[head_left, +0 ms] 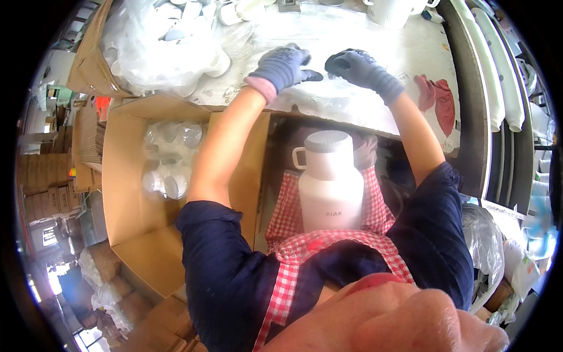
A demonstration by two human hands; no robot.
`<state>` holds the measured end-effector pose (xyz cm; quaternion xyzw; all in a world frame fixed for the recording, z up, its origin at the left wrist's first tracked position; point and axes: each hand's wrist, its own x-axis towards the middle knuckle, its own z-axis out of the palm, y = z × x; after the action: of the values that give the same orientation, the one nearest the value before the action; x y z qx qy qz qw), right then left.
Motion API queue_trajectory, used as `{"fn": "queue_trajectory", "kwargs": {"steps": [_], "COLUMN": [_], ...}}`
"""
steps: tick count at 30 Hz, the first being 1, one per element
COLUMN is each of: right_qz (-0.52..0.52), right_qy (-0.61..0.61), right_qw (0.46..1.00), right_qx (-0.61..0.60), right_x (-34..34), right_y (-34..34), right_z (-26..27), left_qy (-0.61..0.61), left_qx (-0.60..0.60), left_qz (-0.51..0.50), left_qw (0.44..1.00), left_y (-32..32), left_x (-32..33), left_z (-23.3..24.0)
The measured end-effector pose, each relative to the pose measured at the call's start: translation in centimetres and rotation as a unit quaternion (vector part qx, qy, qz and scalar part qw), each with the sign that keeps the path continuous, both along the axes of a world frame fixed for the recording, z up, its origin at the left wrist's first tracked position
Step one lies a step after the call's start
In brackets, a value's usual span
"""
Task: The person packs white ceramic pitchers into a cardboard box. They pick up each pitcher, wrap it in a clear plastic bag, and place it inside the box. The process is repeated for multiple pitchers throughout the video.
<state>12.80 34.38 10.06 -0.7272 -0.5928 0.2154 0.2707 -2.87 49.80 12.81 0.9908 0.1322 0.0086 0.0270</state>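
Note:
My left hand [283, 66], in a grey knitted glove, is over the white worktable [378, 110]. Its fingers are bent and the thumb stands apart from them, with nothing plainly between. Facing it, my right hand [363, 72] in a matching glove has its fingers curled in. A small pale edge shows under its fingertips, but glare hides whether it grips anything. Clear plastic film [303, 37] lies on the table around both hands. Nearer my body, a large white bottle [332, 200] with a side handle and a grey lid stands upright at my lap, bearing writing.
At the left, an open cardboard box [125, 176] holds several plastic-wrapped containers [171, 163]. Behind it, another carton [94, 57] holds white parts in clear plastic. A red cloth [435, 101] lies on the table's right side, before long white tubes [488, 66]. White jugs [389, 13] stand at the back.

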Motion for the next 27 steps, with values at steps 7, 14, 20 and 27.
{"fn": "queue_trajectory", "kwargs": {"steps": [7,14,20,27], "right_qz": [-0.130,0.088,-0.048,-0.030], "right_qy": [-0.056,-0.301,-0.172,-0.238], "right_qw": [0.869,0.944,0.950,0.950], "right_qx": [0.475,0.102,0.258,0.201], "right_x": [-0.7,-0.8,-1.9,-2.5], "right_y": [-0.9,-4.6,-4.4,-3.1], "right_z": [1.1,-7.9,-4.7,-6.7], "left_qy": [0.000,-0.268,-0.317,-0.252], "left_qx": [-0.499,-0.627,-0.750,-0.497], "left_qz": [0.072,0.084,0.015,-0.026], "left_qw": [0.864,0.727,0.580,0.830], "left_y": [4.9,12.4,14.3,-0.9], "left_x": [1.1,2.6,2.2,-0.7], "left_z": [-1.3,-0.1,2.8,13.8]}}
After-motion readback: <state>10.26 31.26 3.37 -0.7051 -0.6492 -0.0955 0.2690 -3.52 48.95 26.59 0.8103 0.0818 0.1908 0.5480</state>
